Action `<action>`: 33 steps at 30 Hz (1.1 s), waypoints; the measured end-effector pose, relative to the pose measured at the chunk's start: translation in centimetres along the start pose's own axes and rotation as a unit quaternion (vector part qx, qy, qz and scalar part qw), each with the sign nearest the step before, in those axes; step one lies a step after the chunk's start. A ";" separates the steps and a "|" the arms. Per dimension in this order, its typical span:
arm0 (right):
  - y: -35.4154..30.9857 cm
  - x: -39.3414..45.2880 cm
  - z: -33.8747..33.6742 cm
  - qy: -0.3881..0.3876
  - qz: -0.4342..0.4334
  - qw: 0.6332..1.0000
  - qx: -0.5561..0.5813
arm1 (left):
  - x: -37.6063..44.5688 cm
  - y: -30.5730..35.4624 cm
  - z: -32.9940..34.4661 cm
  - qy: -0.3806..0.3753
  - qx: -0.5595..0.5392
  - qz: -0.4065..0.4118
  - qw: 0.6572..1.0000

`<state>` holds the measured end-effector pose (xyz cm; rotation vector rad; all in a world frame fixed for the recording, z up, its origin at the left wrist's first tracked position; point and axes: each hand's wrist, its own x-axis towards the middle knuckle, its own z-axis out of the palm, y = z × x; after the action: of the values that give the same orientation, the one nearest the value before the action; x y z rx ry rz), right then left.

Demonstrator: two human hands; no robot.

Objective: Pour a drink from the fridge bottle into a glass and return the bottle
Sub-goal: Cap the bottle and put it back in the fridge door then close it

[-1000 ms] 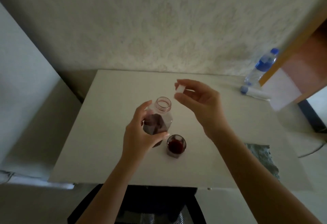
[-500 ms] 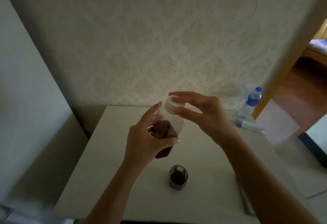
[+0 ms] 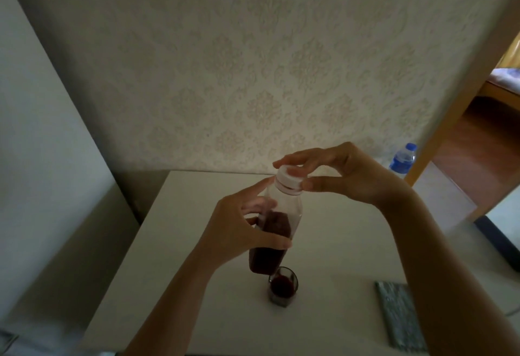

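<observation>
Since half a second back, the white cap [image 3: 289, 180] has gone from hovering by the neck to sitting square on the mouth of the juice bottle [image 3: 277, 226], and the camera has tipped up a bit so the table [image 3: 332, 257] sits lower in view.

So the relation that matters now: cap and neck are lined up on the same axis. The bottle's long axis runs nearly upright, top leaning a little away and to the right, and it's held up off the table, not standing on it. The right hand [image 3: 342, 174] comes in from the right of the neck and above it, fingers curled over the cap, thumb tip on its near side, so it's pinching the cap all round. The left hand [image 3: 239, 229] is lower and to the left, wrapped around the bottle's middle, thumb across the front over the dark red drink, fingers behind.

Just below the bottle's base, toward the wearer, the small glass [image 3: 282, 286] stands on the table with dark drink in it, so the pour looks done to me. I'd guess the cap still needs twisting tight; can't tell if the threads have caught.

Off past the right hand, a water bottle [image 3: 403, 158] with a blue cap stands by the wall.
</observation>
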<state>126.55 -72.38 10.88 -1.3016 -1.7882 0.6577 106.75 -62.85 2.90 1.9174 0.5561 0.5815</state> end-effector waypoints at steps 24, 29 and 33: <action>0.3 3.2 2.0 0.130 -0.001 0.966 -0.224 | 1.3 0.4 -0.6 -0.042 -0.041 0.008 0.998; -0.3 3.7 2.9 0.205 0.079 0.934 -0.283 | 1.3 0.4 0.6 0.022 -0.006 0.056 0.998; -0.8 4.0 3.5 0.270 0.100 0.906 -0.311 | 1.1 0.7 1.3 0.111 0.062 0.098 0.987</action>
<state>122.63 -68.69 10.87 -1.8811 -1.4412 -0.2123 108.51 -63.30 3.26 2.0525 0.5586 0.9131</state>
